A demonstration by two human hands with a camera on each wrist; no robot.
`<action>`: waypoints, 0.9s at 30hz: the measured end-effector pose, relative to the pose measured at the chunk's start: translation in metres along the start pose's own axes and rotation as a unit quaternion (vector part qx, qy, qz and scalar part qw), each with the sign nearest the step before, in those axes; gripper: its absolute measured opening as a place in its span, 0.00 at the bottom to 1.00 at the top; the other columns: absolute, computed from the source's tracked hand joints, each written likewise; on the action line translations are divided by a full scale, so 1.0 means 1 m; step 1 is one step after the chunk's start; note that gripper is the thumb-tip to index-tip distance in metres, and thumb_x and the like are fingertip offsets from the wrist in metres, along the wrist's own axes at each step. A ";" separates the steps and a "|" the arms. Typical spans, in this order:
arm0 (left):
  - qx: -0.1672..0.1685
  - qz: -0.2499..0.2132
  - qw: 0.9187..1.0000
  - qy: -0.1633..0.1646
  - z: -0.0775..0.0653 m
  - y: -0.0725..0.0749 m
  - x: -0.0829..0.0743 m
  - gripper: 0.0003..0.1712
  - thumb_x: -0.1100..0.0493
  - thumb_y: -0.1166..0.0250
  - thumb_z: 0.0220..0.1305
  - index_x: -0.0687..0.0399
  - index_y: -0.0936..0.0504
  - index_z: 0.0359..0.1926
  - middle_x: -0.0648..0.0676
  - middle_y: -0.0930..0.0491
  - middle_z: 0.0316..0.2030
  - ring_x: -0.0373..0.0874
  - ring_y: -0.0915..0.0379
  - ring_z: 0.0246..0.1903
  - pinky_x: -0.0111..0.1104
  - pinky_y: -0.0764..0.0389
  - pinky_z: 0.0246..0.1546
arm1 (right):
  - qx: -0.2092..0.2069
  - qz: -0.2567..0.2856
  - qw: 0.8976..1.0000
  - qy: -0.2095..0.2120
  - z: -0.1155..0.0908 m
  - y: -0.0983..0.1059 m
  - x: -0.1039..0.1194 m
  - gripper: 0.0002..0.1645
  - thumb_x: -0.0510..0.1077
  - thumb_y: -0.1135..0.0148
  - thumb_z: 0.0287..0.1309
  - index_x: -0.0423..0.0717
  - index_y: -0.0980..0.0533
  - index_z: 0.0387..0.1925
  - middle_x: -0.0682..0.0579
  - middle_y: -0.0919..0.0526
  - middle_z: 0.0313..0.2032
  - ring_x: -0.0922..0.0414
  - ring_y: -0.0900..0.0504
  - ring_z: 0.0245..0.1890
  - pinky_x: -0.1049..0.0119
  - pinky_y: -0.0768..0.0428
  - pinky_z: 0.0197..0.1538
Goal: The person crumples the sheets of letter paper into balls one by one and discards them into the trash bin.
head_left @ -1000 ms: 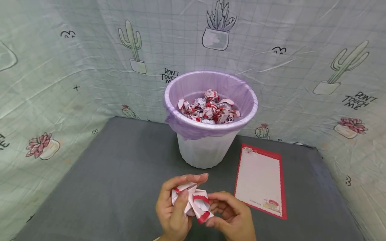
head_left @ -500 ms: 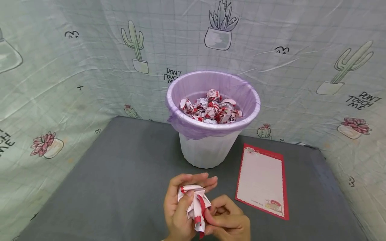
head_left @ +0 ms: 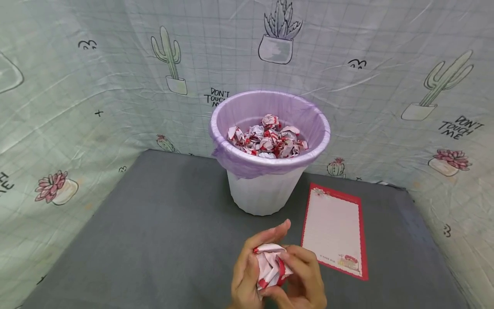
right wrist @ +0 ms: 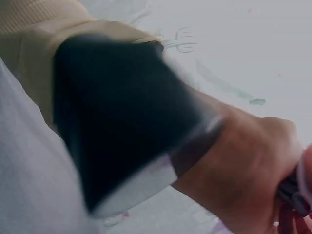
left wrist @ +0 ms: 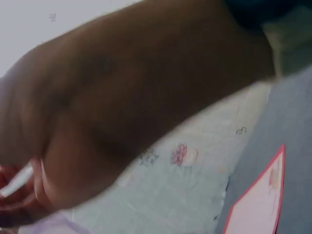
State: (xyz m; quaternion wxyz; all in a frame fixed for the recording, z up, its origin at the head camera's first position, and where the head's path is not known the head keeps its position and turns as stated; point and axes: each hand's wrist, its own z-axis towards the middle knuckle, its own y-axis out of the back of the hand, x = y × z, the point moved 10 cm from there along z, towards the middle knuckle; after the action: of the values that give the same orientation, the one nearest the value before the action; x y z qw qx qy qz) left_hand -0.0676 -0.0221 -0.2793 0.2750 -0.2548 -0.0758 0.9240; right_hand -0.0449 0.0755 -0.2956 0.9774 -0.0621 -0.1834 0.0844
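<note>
A crumpled ball of paper (head_left: 270,267), pinkish white with red edging, is between both hands low in the head view. My left hand (head_left: 247,270) cups it from the left, thumb against its near side and fingers curving over the far side. From the right, my right hand (head_left: 306,274) pinches the ball with its fingers and thumb. In the left wrist view the left hand (left wrist: 73,165) is dark and mostly turned away. The right hand (right wrist: 243,175) is blurred in the right wrist view, with its fingers cut off at the frame's edge.
A white bin (head_left: 256,193) with a purple liner (head_left: 235,159) stands behind the hands, holding several crumpled paper balls (head_left: 270,139). A flat red-bordered sheet (head_left: 333,231) lies on the grey table (head_left: 154,231) to the right. Printed cloth (head_left: 231,38) walls surround the table.
Both hands have shifted right with the paper, the left hand most. The paper has gone from a loose bundle with a sticking-out end to a rounder, tighter ball.
</note>
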 end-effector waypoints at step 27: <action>0.118 0.232 0.958 -0.119 0.003 -0.018 -0.004 0.31 0.53 0.64 0.77 0.81 0.42 0.63 0.70 0.37 0.64 0.61 0.41 0.64 0.45 0.31 0.59 | -0.006 0.038 0.995 0.089 0.031 0.019 0.007 0.01 0.21 0.40 0.49 0.21 0.23 0.26 0.40 0.24 0.22 0.56 0.34 0.19 0.76 0.39 0.23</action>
State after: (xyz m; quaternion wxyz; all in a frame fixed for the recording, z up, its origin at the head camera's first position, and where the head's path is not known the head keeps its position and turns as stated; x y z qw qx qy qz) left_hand -0.0576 -0.0094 -0.2694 0.0701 -0.1195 0.0633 0.9883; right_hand -0.0528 0.0981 -0.2671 0.9857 -0.0817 -0.0933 0.1144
